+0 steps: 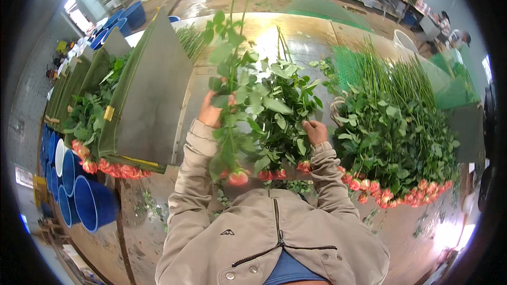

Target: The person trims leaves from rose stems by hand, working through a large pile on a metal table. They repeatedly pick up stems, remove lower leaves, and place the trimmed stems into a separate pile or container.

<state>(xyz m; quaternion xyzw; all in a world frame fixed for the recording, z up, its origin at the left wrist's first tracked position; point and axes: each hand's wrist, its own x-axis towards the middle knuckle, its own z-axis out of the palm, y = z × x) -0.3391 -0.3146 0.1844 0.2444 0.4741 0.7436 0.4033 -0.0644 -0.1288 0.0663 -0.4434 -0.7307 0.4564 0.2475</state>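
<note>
My left hand [210, 111] is closed around long-stemmed roses [238, 178], their leafy stems rising away from me and their coral-pink blooms pointing toward my jacket. My right hand [317, 131] pinches at the right edge of a small group of roses [281, 114] on the metal-topped table [194, 99]. Leaves hide exactly what its fingertips hold, though a bloom shows just below that wrist. Right of this hand lies a larger pile of roses [396, 138], stems pointing away and blooms along the near table edge.
Left of me stands a grey divider panel [154, 91] with green fabric, more roses [122, 169] behind it. Blue buckets [97, 206] stand on the floor at left. Green netting [344, 67] lies by the right pile. Other people [445, 23] are at the far right.
</note>
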